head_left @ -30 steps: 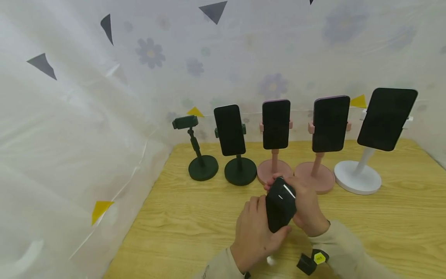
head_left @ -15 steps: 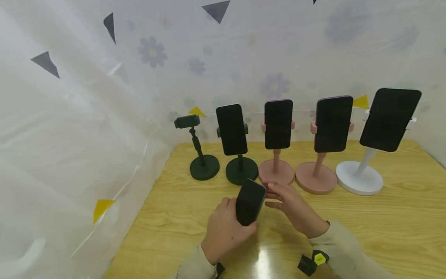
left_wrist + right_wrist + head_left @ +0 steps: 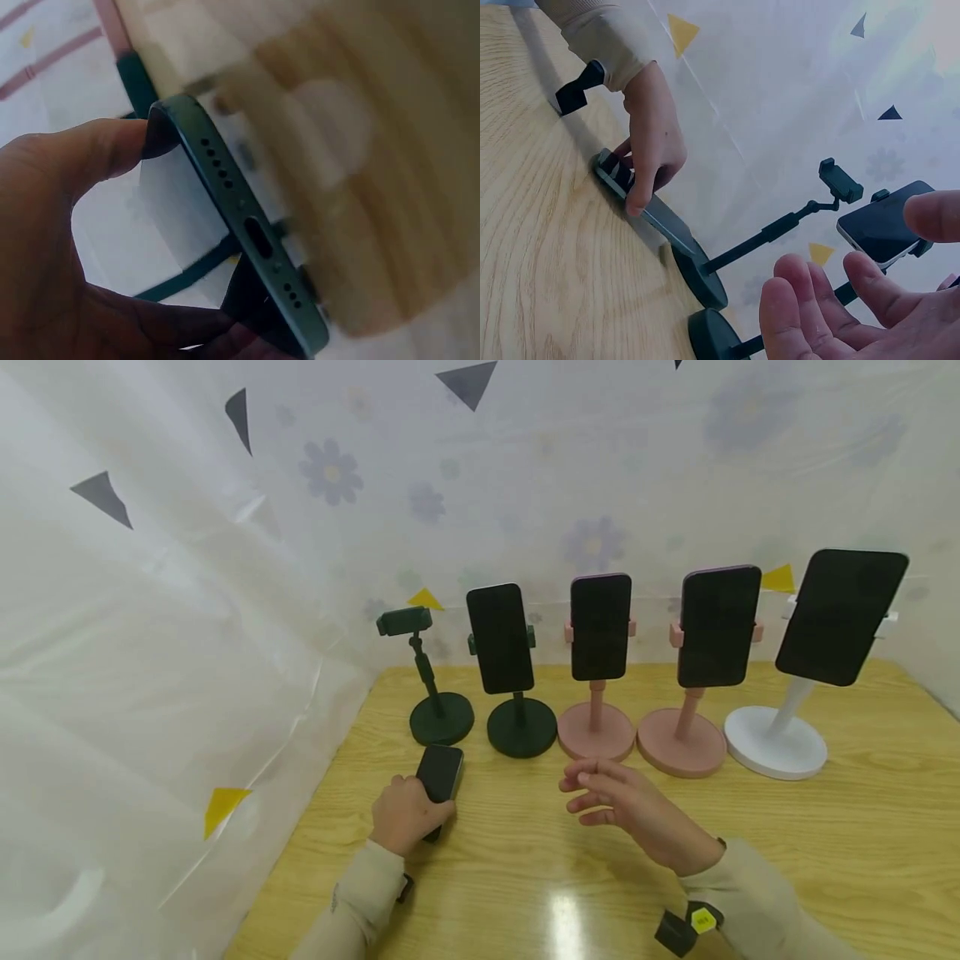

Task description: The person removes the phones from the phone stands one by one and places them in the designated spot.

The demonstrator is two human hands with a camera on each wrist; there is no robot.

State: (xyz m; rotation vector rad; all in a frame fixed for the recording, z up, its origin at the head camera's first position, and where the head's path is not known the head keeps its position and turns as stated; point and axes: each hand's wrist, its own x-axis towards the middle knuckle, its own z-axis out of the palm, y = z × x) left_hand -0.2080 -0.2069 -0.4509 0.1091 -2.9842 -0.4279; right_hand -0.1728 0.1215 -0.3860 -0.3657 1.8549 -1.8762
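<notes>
My left hand (image 3: 411, 814) grips a dark phone (image 3: 439, 773) by its lower end, low over the wooden table (image 3: 862, 860), just in front of the empty dark green stand (image 3: 437, 714). In the left wrist view the phone's bottom edge (image 3: 253, 238) with its port and speaker holes lies between thumb and fingers (image 3: 90, 150). The right wrist view shows the left hand (image 3: 654, 146) holding the phone (image 3: 660, 217) tilted near the stand's base (image 3: 701, 277). My right hand (image 3: 600, 789) hovers open and empty above the table, in front of the pink stands; its fingers (image 3: 825, 311) are spread.
To the right of the empty stand is a row of stands that each hold a phone: a dark green one (image 3: 500, 639), two pink ones (image 3: 600, 627) (image 3: 717, 627) and a white one (image 3: 842, 617). A translucent flowered curtain (image 3: 187, 610) closes off the left and back.
The left hand has carried the phone left and forward, away from the right hand, to just in front of the empty stand. The right hand let go and stays open mid-table.
</notes>
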